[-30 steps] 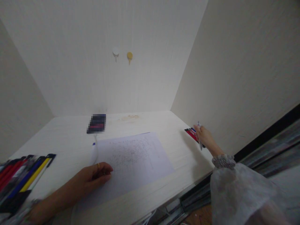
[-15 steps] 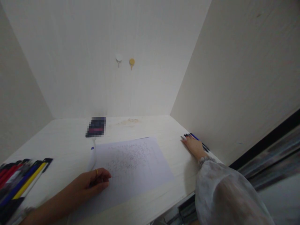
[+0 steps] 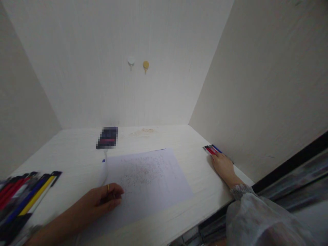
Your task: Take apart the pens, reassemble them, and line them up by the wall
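Observation:
My left hand point(image 3: 109, 199) rests on the lower left part of a white sheet of paper point(image 3: 174, 191). Its fingers are loosely bent, a gap shows between thumb and fingers, and a yellow ring is on one finger. Small dark marks cover the paper's upper middle. At the table's right side, my right hand point(image 3: 223, 166) lies over a row of pens point(image 3: 210, 149). Red, blue and pale barrels stick out beyond the fingers, while the hand hides the rest of the pens. No firm grip on them shows.
More pens or markers point(image 3: 33, 198), red, blue and yellow, lie at the left. A blurred-out dark device point(image 3: 107, 137) with a white cable point(image 3: 105, 165) stands behind the paper. Walls enclose the white table point(image 3: 174, 136); two hooks point(image 3: 146, 65) hang on the back one.
My right hand has drawn back toward me along the pens, so more of their far ends show. My left hand stays on the paper. The view has shifted slightly.

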Motion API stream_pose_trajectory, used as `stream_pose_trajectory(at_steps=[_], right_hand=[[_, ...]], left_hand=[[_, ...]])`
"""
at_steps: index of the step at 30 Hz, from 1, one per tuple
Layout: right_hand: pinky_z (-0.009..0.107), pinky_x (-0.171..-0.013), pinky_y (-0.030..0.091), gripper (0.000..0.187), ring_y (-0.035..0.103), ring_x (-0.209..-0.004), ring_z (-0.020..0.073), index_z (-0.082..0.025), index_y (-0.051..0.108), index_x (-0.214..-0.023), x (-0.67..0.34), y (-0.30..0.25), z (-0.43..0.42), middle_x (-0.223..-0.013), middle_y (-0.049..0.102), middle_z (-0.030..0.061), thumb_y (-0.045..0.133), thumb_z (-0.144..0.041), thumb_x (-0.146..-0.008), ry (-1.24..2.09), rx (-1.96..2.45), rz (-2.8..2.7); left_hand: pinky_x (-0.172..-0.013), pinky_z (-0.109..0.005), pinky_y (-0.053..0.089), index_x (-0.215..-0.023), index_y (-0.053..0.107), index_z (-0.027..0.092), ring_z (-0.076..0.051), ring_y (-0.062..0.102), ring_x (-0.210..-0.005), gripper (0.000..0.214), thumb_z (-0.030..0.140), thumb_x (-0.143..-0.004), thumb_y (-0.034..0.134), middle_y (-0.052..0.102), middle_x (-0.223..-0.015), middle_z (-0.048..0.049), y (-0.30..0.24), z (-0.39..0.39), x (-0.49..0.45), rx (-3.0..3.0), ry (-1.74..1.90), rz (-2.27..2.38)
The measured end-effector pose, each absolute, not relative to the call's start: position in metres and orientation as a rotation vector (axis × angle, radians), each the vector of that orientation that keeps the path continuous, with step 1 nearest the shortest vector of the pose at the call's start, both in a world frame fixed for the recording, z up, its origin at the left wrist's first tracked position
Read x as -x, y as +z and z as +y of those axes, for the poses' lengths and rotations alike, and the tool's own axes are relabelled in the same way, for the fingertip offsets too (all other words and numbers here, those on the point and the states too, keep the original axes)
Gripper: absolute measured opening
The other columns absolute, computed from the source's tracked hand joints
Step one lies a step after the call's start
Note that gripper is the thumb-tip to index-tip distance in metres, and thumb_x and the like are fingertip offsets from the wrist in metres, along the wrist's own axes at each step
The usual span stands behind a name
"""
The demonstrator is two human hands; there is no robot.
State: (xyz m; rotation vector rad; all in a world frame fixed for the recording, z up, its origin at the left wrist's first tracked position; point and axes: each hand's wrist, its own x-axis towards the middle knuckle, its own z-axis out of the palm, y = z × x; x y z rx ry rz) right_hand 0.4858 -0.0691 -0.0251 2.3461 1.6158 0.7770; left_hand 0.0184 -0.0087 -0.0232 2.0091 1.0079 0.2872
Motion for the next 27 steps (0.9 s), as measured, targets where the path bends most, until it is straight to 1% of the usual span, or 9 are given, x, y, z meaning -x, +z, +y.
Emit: stream_pose_trajectory(at_steps=[3, 6, 11, 13, 15, 17, 19, 23, 27], right_hand=[[0.034, -0.069, 0.038, 0.031, 0.051, -0.084, 0.0233, -0.014, 0.058, -0.09, -0.488, -0.025, -0.064, -0.088, 0.057, 0.0133, 0.029, -0.018, -0.081, 0.799, -2.328, 1.638], [0.035, -0.067, 0.037, 0.03, 0.051, -0.082, 0.0244, -0.012, 0.059, -0.086, -0.49, -0.025, -0.062, -0.086, 0.057, 0.0145, 0.03, -0.017, -0.08, 0.832, -2.314, 1.654], [0.036, -0.067, 0.036, 0.028, 0.052, -0.078, 0.0236, -0.013, 0.06, -0.081, -0.485, -0.024, -0.059, -0.08, 0.057, 0.0132, 0.033, -0.019, -0.08, 0.94, -2.23, 1.679], [0.036, -0.068, 0.036, 0.028, 0.052, -0.078, 0.024, -0.013, 0.06, -0.081, -0.476, -0.021, -0.055, -0.082, 0.057, 0.0132, 0.034, -0.023, -0.079, 0.985, -2.223, 1.733], [0.036, -0.068, 0.035, 0.029, 0.052, -0.079, 0.0239, -0.013, 0.06, -0.079, -0.464, -0.017, -0.048, -0.084, 0.057, 0.0123, 0.034, -0.025, -0.079, 0.994, -2.226, 1.813], [0.036, -0.069, 0.035, 0.031, 0.052, -0.079, 0.0234, -0.014, 0.061, -0.078, -0.45, -0.016, -0.041, -0.083, 0.058, 0.011, 0.033, -0.027, -0.08, 0.988, -2.211, 1.915], [0.036, -0.069, 0.035, 0.031, 0.052, -0.077, 0.0236, -0.016, 0.061, -0.075, -0.436, -0.018, -0.034, -0.082, 0.059, 0.01, 0.033, -0.029, -0.079, 0.964, -2.199, 2.021], [0.036, -0.066, 0.036, 0.03, 0.052, -0.073, 0.0234, -0.017, 0.062, -0.072, -0.41, -0.028, -0.024, -0.08, 0.059, 0.0105, 0.036, -0.03, -0.077, 0.945, -2.149, 2.189], [0.036, -0.066, 0.037, 0.028, 0.052, -0.074, 0.0232, -0.017, 0.062, -0.072, -0.395, -0.037, -0.021, -0.08, 0.059, 0.0101, 0.037, -0.03, -0.076, 0.889, -2.089, 2.302]], left_hand=[[-0.06, -0.022, 0.04, -0.089, 0.052, 0.019, -0.015, 0.053, -0.068, 0.028, 0.04, -0.074, 0.042, 0.058, -0.075, -0.0011, -0.016, -0.009, -0.018, -1.995, 0.227, 0.958], [-0.059, -0.022, 0.039, -0.088, 0.052, 0.018, -0.014, 0.052, -0.066, 0.027, 0.038, -0.073, 0.044, 0.058, -0.073, -0.0007, -0.015, -0.01, -0.019, -1.994, 0.265, 0.952], [-0.055, -0.021, 0.038, -0.087, 0.054, 0.017, -0.012, 0.05, -0.061, 0.024, 0.034, -0.074, 0.044, 0.056, -0.068, 0.0005, -0.017, -0.011, -0.017, -2.022, 0.331, 0.954], [-0.053, -0.021, 0.038, -0.086, 0.054, 0.016, -0.011, 0.049, -0.058, 0.024, 0.034, -0.075, 0.043, 0.055, -0.064, 0.0009, -0.015, -0.012, -0.016, -2.09, 0.361, 1.026], [-0.058, -0.023, 0.04, -0.087, 0.054, 0.016, -0.012, 0.05, -0.06, 0.022, 0.032, -0.076, 0.042, 0.056, -0.069, -0.0003, -0.01, -0.012, -0.014, -2.212, 0.445, 1.154], [-0.069, -0.027, 0.04, -0.089, 0.053, 0.018, -0.013, 0.052, -0.071, 0.02, 0.026, -0.078, 0.039, 0.056, -0.086, -0.003, -0.006, -0.011, -0.01, -2.391, 0.552, 1.334], [-0.081, -0.033, 0.036, -0.091, 0.054, 0.016, -0.019, 0.048, -0.09, 0.02, 0.021, -0.078, 0.04, 0.055, -0.093, -0.0061, -0.003, -0.01, -0.006, -2.582, 0.582, 1.572], [-0.081, -0.044, 0.034, -0.102, 0.049, 0.014, -0.027, 0.039, -0.102, 0.029, 0.019, -0.073, 0.047, 0.047, -0.108, -0.0134, -0.006, -0.004, 0.003, -2.62, 0.474, 2.126], [-0.08, -0.055, 0.03, -0.108, 0.047, 0.014, -0.032, 0.034, -0.108, 0.033, 0.02, -0.076, 0.042, 0.044, -0.113, -0.016, -0.015, 0.002, 0.011, -2.588, 0.353, 2.322]])
